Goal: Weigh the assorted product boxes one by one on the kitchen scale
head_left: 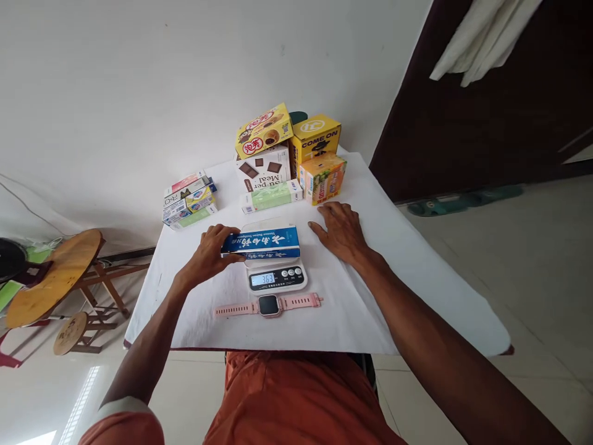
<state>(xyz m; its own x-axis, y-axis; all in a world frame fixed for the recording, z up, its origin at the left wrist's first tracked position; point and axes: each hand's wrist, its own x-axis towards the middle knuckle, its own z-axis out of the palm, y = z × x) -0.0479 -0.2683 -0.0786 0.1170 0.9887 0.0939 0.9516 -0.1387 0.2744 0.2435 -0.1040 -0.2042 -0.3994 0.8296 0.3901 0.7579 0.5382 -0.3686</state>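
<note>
My left hand (pixel 212 250) grips the left end of a blue toothpaste box (pixel 269 242), thumb on the near side and fingers on the far side. The box lies at the platform of a white kitchen scale (pixel 278 275), whose display appears to read 363. I cannot tell how much of the box's weight the hand bears. On the white cloth, right of the scale, my right hand (pixel 340 232) rests flat with fingers spread, holding nothing. A pink-strapped smartwatch (pixel 269 305) is stretched out in front of the scale.
Behind the scale stand a yellow snack box (pixel 264 131), a white chocolate-pictured box (pixel 264 168), a yellow "COME ON" box (pixel 317 139), an orange box (pixel 323 178) and a green-white box (pixel 272 196). Several small boxes (pixel 189 201) are grouped at left. A wall borders the table's (pixel 370 309) back.
</note>
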